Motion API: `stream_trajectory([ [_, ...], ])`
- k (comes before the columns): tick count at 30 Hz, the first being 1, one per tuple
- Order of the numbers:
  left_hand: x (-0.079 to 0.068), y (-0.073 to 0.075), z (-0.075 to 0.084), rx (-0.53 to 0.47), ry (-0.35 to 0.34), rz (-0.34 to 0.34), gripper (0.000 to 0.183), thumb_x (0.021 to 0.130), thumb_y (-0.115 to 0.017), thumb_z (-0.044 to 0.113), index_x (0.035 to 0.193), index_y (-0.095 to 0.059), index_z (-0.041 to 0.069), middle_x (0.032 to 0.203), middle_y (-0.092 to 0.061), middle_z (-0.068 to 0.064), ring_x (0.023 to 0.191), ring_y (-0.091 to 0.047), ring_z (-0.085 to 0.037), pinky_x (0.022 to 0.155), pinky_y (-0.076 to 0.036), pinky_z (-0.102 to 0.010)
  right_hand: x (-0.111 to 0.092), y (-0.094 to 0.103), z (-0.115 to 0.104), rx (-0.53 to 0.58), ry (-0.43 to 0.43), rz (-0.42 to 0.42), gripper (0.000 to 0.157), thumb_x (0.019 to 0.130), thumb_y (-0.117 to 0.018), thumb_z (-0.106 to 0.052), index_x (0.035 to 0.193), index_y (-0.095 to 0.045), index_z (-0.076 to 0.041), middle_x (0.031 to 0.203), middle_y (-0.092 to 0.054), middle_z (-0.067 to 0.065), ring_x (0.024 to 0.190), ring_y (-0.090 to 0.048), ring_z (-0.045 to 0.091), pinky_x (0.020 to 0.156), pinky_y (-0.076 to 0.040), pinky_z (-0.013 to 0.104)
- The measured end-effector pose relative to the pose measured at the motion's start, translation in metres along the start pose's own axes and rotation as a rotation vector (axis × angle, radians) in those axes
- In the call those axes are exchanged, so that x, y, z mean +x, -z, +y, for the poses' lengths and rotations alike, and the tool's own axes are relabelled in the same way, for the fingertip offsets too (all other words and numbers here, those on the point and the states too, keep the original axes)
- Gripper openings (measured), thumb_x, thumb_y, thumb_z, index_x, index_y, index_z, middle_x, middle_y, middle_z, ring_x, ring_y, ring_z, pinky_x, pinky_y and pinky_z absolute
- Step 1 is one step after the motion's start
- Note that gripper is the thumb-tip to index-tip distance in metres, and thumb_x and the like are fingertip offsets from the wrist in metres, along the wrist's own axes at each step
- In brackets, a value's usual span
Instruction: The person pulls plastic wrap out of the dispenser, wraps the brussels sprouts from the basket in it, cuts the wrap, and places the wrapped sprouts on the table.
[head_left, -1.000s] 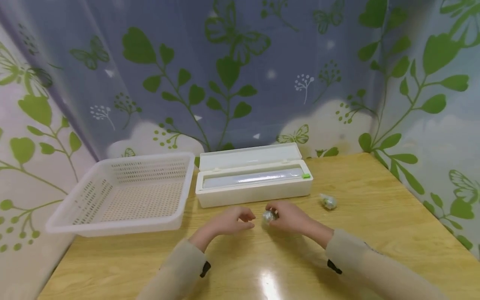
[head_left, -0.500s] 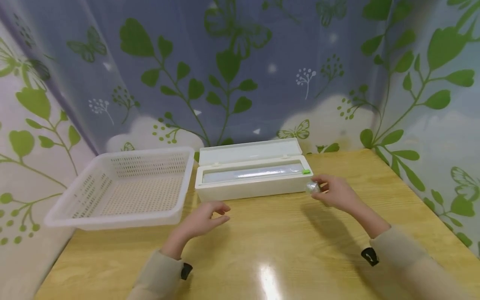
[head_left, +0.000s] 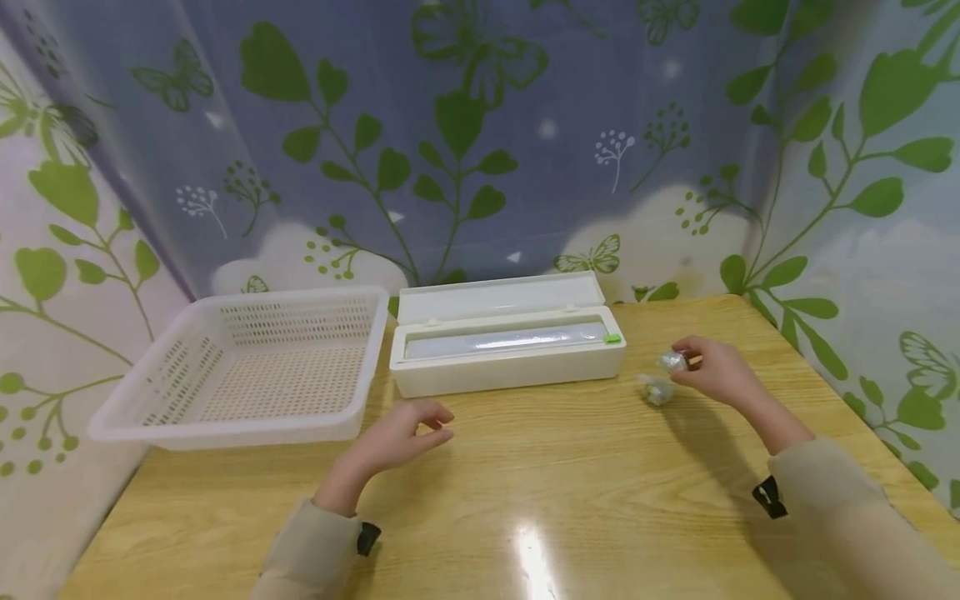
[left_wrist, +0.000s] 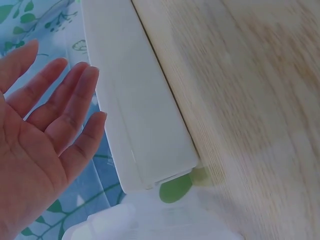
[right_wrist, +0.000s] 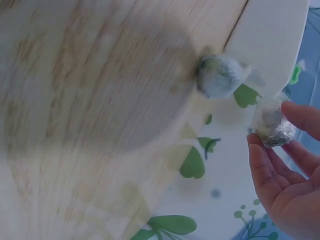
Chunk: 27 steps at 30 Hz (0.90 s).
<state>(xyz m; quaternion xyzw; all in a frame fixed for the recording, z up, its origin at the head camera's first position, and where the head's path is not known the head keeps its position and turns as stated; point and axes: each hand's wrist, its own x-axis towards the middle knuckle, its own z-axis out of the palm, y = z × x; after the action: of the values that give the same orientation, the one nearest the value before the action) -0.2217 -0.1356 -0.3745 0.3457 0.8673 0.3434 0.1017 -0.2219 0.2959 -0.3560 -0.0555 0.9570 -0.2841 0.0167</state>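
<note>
My right hand (head_left: 716, 371) pinches a small ball wrapped in clear plastic film (head_left: 673, 361) between thumb and fingers, to the right of the white box. Just below it, a second wrapped ball (head_left: 656, 392) lies on the table; in the right wrist view this lying ball (right_wrist: 220, 76) looks pale with green patches, and the held ball (right_wrist: 272, 121) is shiny. My left hand (head_left: 400, 435) hovers in front of the long white box (head_left: 510, 372), its fingers relaxed and holding nothing. In the left wrist view its palm (left_wrist: 30, 155) and spread fingers show.
The box's lid (head_left: 501, 297) stands raised at the back; a film roll (head_left: 502, 340) lies inside, with a green tab (head_left: 613, 338) at the right end. A white perforated basket (head_left: 247, 435) stands to the left. Behind the wooden table (head_left: 480, 500) hangs a patterned curtain (head_left: 555, 167).
From in front of the box, my right hand has carried the wrapped ball right, beside the other ball. My left hand has drawn away to the left.
</note>
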Motion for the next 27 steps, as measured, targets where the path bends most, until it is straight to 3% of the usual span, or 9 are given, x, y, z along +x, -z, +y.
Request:
stream_trajectory([
  [5, -0.003, 0.000, 0.001, -0.006, 0.012, -0.025, 0.030, 0.089, -0.054, 0.017, 0.108, -0.057, -0.005, 0.105, -0.058, -0.018, 0.092, -0.056, -0.027, 0.080, -0.044, -0.044, 0.000, -0.004, 0.012, -0.080, -0.008, -0.034, 0.041, 0.077, -0.063, -0.010, 0.105, -0.048, 0.016, 0.094, -0.053, 0.032, 0.079, -0.055, 0.038, 0.061, -0.047, 0.041],
  [11, -0.006, -0.002, -0.002, 0.007, 0.037, -0.055, 0.032, 0.089, -0.054, 0.019, 0.108, -0.057, -0.006, 0.106, -0.058, -0.017, 0.092, -0.056, -0.026, 0.080, -0.044, -0.042, 0.001, -0.011, 0.017, -0.168, -0.020, -0.115, 0.038, 0.072, -0.063, -0.009, 0.096, -0.048, 0.017, 0.076, -0.057, 0.020, 0.064, -0.053, 0.025, 0.058, -0.045, 0.041],
  [18, -0.008, -0.002, -0.002, 0.038, 0.052, -0.065, 0.033, 0.088, -0.054, 0.020, 0.109, -0.056, -0.006, 0.107, -0.058, -0.017, 0.096, -0.054, -0.028, 0.082, -0.043, -0.043, 0.002, -0.019, 0.019, -0.213, -0.026, -0.190, 0.052, 0.074, -0.065, -0.012, 0.109, -0.042, 0.018, 0.091, -0.055, 0.029, 0.076, -0.055, 0.035, 0.064, -0.044, 0.045],
  [22, -0.006, -0.003, -0.001, 0.070, 0.090, 0.000, 0.033, 0.088, -0.054, 0.020, 0.110, -0.056, -0.005, 0.109, -0.057, -0.016, 0.101, -0.052, -0.029, 0.085, -0.041, -0.042, -0.004, -0.016, 0.015, -0.237, -0.032, -0.166, 0.055, 0.080, -0.062, -0.020, 0.115, -0.041, 0.016, 0.097, -0.054, 0.031, 0.080, -0.055, 0.039, 0.065, -0.044, 0.048],
  [27, 0.001, -0.003, 0.008, 0.131, 0.138, 0.166, 0.035, 0.086, -0.058, 0.021, 0.112, -0.055, -0.002, 0.113, -0.055, -0.014, 0.105, -0.050, -0.029, 0.087, -0.040, -0.041, -0.014, -0.019, -0.015, -0.213, 0.059, 0.014, 0.045, 0.085, -0.057, -0.017, 0.116, -0.045, 0.012, 0.110, -0.049, 0.033, 0.093, -0.050, 0.044, 0.074, -0.041, 0.053],
])
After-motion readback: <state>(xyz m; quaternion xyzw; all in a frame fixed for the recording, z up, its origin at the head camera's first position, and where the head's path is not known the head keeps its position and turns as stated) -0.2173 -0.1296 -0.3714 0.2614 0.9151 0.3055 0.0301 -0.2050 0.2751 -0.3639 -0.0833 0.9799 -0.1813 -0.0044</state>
